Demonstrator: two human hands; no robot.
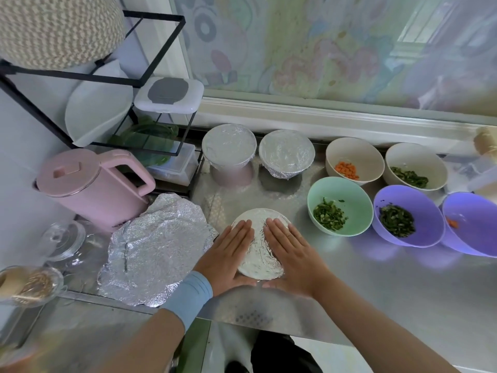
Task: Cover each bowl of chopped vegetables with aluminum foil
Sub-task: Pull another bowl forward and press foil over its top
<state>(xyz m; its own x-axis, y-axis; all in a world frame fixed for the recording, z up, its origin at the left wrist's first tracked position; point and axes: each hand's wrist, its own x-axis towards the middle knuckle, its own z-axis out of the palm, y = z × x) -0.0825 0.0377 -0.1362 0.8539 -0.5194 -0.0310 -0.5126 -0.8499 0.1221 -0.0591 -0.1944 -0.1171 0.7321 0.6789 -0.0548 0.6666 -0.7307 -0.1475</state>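
Both hands flat, fingers straight: left hand (231, 254) and right hand (291, 255) press side by side on foil-topped bowl (258, 265), front of counter (376, 286). Blue wristband (189, 294) on left wrist.

Covered bowls: 3. Other two at back, rear-left covered bowl (228, 148), rear-right covered bowl (286, 152).

Uncovered bowls: 5, all right of hands.
- carrot cream bowl (355, 154)
- greens cream bowl (415, 162)
- green bowl (340, 200)
- greens purple bowl (407, 211)
- edge purple bowl (473, 219), carrot bits

Loose crumpled foil (158, 246): 1 pile, left of hands, just beside pink kettle (94, 184).

Both hands, left hand (231, 254) and right hand (289, 254), flat on foil-covered bowl (259, 254)
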